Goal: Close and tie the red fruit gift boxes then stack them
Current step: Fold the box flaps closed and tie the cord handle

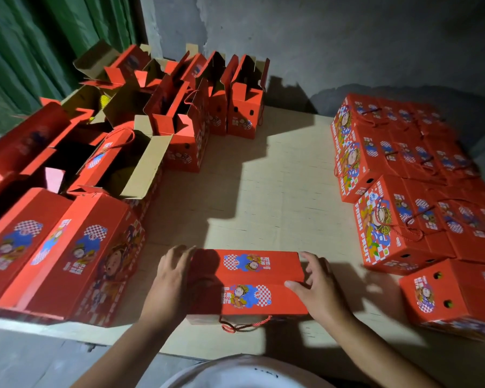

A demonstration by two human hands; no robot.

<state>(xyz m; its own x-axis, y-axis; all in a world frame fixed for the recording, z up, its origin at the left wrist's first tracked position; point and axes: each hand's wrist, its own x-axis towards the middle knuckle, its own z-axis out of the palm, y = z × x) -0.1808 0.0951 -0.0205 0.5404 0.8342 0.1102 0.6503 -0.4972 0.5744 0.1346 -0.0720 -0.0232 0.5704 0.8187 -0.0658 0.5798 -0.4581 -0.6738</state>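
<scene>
A red fruit gift box (249, 284) with its top flaps folded flat lies on the board right in front of me. My left hand (170, 278) rests on its left end, fingers spread and fairly straight. My right hand (317, 284) holds the right end, thumb laid across the top seam and fingers down the far side. A red cord handle (244, 326) hangs from the near side of the box.
Open red boxes (179, 107) with raised flaps crowd the far left. Two shut boxes (65, 256) stand at my near left. Stacked shut boxes (403, 169) fill the right side, with one lone box (451, 298) at near right. Pale board (263, 191) shows in the middle.
</scene>
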